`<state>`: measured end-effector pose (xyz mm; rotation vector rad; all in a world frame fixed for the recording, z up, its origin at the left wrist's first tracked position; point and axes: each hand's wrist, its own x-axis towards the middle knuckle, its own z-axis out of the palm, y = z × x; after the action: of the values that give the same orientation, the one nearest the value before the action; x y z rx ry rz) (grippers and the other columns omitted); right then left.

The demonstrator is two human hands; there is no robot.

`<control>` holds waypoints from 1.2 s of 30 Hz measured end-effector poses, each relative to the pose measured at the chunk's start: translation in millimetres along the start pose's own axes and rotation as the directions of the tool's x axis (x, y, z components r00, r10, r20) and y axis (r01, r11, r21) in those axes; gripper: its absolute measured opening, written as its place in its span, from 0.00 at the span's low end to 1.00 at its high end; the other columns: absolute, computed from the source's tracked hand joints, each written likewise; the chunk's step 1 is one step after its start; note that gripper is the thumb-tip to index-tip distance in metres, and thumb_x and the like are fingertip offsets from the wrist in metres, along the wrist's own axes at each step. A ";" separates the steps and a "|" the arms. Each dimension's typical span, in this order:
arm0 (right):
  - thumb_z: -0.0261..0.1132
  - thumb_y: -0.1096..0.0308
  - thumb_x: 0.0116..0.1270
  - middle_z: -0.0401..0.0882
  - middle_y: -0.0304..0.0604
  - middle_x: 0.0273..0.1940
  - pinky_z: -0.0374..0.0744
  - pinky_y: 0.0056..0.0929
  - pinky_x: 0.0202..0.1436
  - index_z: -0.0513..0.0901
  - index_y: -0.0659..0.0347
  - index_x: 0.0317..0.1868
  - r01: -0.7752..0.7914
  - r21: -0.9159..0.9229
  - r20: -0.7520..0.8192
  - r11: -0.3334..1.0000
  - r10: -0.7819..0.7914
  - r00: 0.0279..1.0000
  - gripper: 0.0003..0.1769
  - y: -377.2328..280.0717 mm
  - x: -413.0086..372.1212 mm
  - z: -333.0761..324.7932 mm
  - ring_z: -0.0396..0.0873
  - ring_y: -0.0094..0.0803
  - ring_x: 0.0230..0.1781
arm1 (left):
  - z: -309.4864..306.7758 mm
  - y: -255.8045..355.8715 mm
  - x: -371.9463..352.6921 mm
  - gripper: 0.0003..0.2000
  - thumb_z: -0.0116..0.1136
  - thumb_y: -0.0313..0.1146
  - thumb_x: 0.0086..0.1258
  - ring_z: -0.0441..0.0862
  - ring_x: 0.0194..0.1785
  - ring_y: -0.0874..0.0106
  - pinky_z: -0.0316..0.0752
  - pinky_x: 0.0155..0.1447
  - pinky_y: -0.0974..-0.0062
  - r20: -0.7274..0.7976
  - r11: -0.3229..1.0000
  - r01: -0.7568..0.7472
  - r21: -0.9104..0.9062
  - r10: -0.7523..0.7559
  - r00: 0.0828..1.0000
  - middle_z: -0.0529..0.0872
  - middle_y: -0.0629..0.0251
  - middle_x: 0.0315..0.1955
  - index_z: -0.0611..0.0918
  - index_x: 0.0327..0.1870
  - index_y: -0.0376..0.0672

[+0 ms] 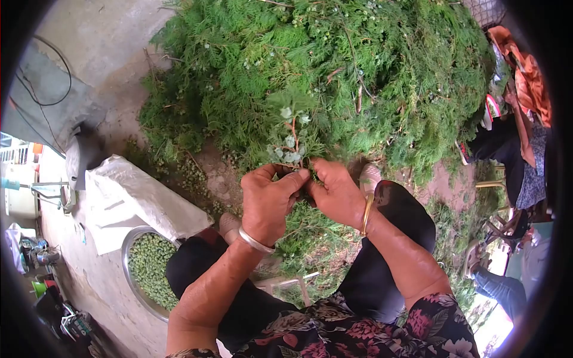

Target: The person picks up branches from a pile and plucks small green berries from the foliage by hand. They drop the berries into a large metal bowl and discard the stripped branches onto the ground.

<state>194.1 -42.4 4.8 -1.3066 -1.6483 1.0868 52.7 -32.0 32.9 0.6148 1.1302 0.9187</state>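
Both hands meet over my lap around a leafy evergreen sprig (pixel 293 136) bearing pale bluish-green cones. My left hand (pixel 267 196) is closed, with its thumb and fingers pinching near the base of the sprig. Close against it, my right hand (pixel 335 192) is also closed on the lower stem. My fingers hide the stem's end. Just beyond lies a large heap of green evergreen branches (pixel 334 77), with similar pale cones scattered among the foliage.
At lower left a round metal basin (pixel 129 275) holds many small green cones. A white sack (pixel 134 197) lies beside it. Loose cones (pixel 197 179) and clippings are strewn on the ground. Other people sit at the right, one in jeans (pixel 501 292). Cables (pixel 45 89) hang upper left.
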 end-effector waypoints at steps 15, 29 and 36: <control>0.59 0.74 0.65 0.73 0.37 0.23 0.70 0.22 0.21 0.76 0.68 0.37 -0.438 0.468 0.205 0.768 0.387 0.899 0.05 -25.2 3.3 -27.8 0.70 0.19 0.18 | -21.5 7.9 2.0 0.07 0.58 0.29 0.64 0.65 0.17 0.81 0.60 0.21 0.83 0.426 0.947 0.131 -0.295 0.007 0.904 0.78 0.62 0.24 0.76 0.39 0.36; 0.60 0.75 0.58 0.74 0.60 0.26 0.73 0.40 0.35 0.74 0.71 0.32 -0.147 0.002 0.102 0.989 0.146 0.984 0.07 -12.2 0.1 -13.7 0.76 0.51 0.30 | -10.4 22.1 2.2 0.07 0.58 0.25 0.61 0.68 0.17 0.80 0.61 0.21 0.84 0.214 0.979 -0.165 -0.119 0.187 0.959 0.80 0.58 0.23 0.77 0.37 0.32; 0.60 0.77 0.59 0.73 0.51 0.22 0.70 0.33 0.26 0.74 0.69 0.34 0.028 -0.130 -0.020 0.991 -0.030 0.999 0.05 -0.2 -4.7 -6.6 0.74 0.36 0.21 | -9.7 11.5 4.3 0.09 0.62 0.22 0.59 0.76 0.24 0.80 0.67 0.26 0.85 0.097 0.803 -0.439 0.403 0.440 0.893 0.83 0.64 0.26 0.82 0.40 0.33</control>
<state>201.1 -45.9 7.0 -1.3679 -1.7406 0.9580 40.7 -22.8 36.9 1.2714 1.2174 1.0757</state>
